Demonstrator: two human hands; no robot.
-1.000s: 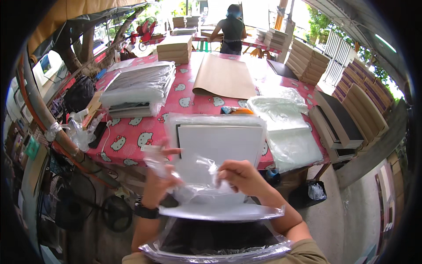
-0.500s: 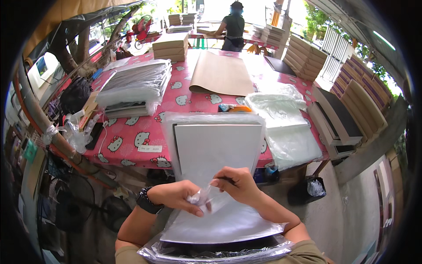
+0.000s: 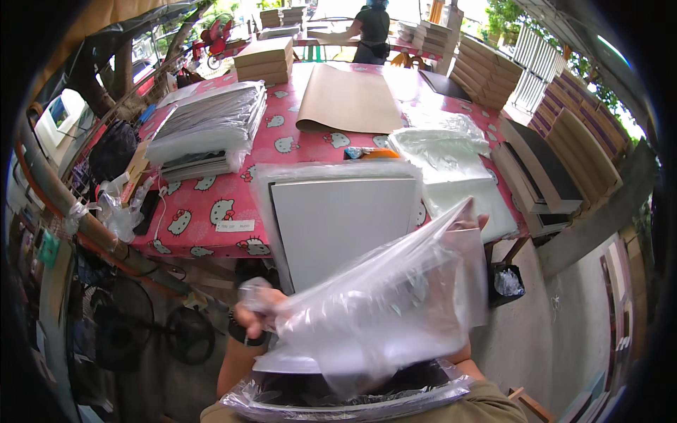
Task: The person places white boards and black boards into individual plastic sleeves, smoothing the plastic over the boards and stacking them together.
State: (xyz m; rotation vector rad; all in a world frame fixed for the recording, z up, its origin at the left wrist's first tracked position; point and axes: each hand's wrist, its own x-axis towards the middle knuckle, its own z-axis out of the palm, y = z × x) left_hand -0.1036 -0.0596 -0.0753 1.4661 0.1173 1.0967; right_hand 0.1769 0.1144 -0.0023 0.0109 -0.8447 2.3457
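A clear plastic sheet (image 3: 395, 289), smeared by motion, spreads across my lap and rises to a peak at the right. My right hand (image 3: 482, 221) is raised behind it and grips its upper edge; most of that hand shows only through the film. Lower at the left, my left hand (image 3: 257, 314), wearing a dark watch, is closed on a crumpled bit of clear plastic (image 3: 256, 285). Under the sheet lies a flat panel in plastic wrap (image 3: 345, 409), its dark part showing near me. A white panel with a dark edge (image 3: 338, 233) leans against the table, on clear film.
On the pink patterned table (image 3: 282, 144) lie a wrapped stack (image 3: 211, 123), brown paper (image 3: 349, 99), clear bags (image 3: 451, 169) and an orange packet (image 3: 381, 153). Boxes (image 3: 490, 70) and boards (image 3: 543, 176) stand right. A bin (image 3: 506, 282) and fan (image 3: 190, 335) stand below. Another person (image 3: 370, 32) works far off.
My right hand has swung up and to the right, pulling the plastic sheet out wide. My left hand has moved a little left and stays low. The view has tilted slightly downward.
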